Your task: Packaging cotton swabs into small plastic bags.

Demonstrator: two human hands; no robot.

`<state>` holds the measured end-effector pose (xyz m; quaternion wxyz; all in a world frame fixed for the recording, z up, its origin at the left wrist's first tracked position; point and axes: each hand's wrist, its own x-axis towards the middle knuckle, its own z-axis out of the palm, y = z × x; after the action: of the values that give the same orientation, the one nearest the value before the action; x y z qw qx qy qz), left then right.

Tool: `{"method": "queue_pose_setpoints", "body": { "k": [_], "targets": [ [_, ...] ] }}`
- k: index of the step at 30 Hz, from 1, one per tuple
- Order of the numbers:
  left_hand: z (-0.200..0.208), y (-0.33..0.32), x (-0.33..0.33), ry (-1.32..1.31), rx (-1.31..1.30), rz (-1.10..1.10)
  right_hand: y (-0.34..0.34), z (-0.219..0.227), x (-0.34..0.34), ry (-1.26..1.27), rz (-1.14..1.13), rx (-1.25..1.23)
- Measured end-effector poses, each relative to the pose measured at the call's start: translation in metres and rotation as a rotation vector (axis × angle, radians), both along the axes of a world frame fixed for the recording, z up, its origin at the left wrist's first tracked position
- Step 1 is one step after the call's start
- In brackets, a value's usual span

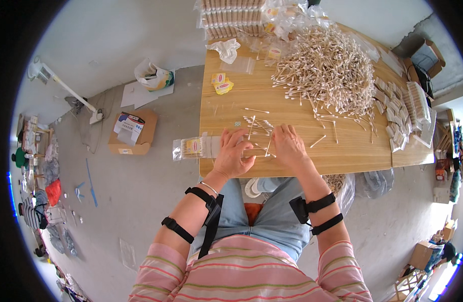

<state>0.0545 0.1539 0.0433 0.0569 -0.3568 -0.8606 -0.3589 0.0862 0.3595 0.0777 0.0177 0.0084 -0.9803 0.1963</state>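
At the near table edge, my left hand [233, 155] is curled with thumb and fingers around a few cotton swabs [260, 149], whose tips point toward my right hand. Beside its wrist side, a clear bag filled with swabs [192, 147] juts past the table's left edge. My right hand [290, 146] is bent down to the tabletop, fingers pressed together next to those swab tips. Its fingertips are partly hidden, so what they pinch cannot be made out. Just beyond both hands lies a small loose group of cotton swabs [259, 125].
A large heap of cotton swabs [329, 70] covers the far right of the wooden table [226, 110]. Stacked swab packs [231, 20] stand at the back. Yellow cards [222, 84] and a crumpled tissue [225, 49] lie left. A cardboard box [133, 133] sits on the floor.
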Motion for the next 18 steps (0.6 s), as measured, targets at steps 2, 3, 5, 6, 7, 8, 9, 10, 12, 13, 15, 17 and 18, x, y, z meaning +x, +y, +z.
{"method": "queue_pose_setpoints", "body": {
  "k": [2, 3, 5, 6, 7, 8, 9, 10, 12, 13, 15, 17, 18],
  "targets": [
    [0.000, 0.000, 0.000, 0.006, -0.002, 0.002, 0.003, 0.012, -0.004, 0.041, 0.018, 0.055],
    [0.000, 0.001, 0.000, 0.000, 0.001, -0.002, 0.004, 0.022, -0.006, 0.030, 0.066, 0.084],
    [0.001, 0.001, 0.000, -0.005, 0.006, -0.006, 0.009, 0.026, -0.005, 0.019, 0.115, 0.114],
    [0.001, 0.001, 0.000, -0.002, 0.003, -0.004, 0.014, 0.023, -0.005, 0.063, 0.091, 0.078],
    [0.001, 0.001, -0.001, 0.001, 0.000, -0.003, 0.020, 0.021, -0.004, 0.106, 0.068, 0.042],
    [0.001, 0.001, -0.002, 0.003, 0.001, -0.003, 0.026, 0.019, -0.001, 0.108, 0.068, 0.044],
    [0.001, 0.003, -0.001, -0.004, 0.017, -0.002, 0.035, 0.019, 0.006, 0.102, 0.004, -0.007],
    [0.001, 0.002, 0.000, -0.012, 0.031, 0.004, 0.040, 0.019, 0.012, 0.095, -0.054, -0.061],
    [0.000, 0.003, -0.001, -0.003, 0.033, 0.017, 0.051, 0.021, 0.027, 0.120, -0.148, -0.039],
    [0.000, 0.003, -0.002, 0.007, 0.029, 0.031, 0.056, 0.021, 0.035, 0.146, -0.241, -0.023],
    [0.000, 0.003, -0.001, 0.004, 0.026, 0.026, 0.071, 0.022, 0.057, 0.102, -0.360, -0.152],
    [0.001, 0.002, 0.000, 0.001, 0.025, 0.025, 0.086, 0.021, 0.089, 0.027, -0.476, -0.296],
    [0.001, 0.003, 0.001, 0.013, 0.031, 0.056, 0.094, 0.021, 0.110, 0.000, -0.477, -0.309]
  ]
}}
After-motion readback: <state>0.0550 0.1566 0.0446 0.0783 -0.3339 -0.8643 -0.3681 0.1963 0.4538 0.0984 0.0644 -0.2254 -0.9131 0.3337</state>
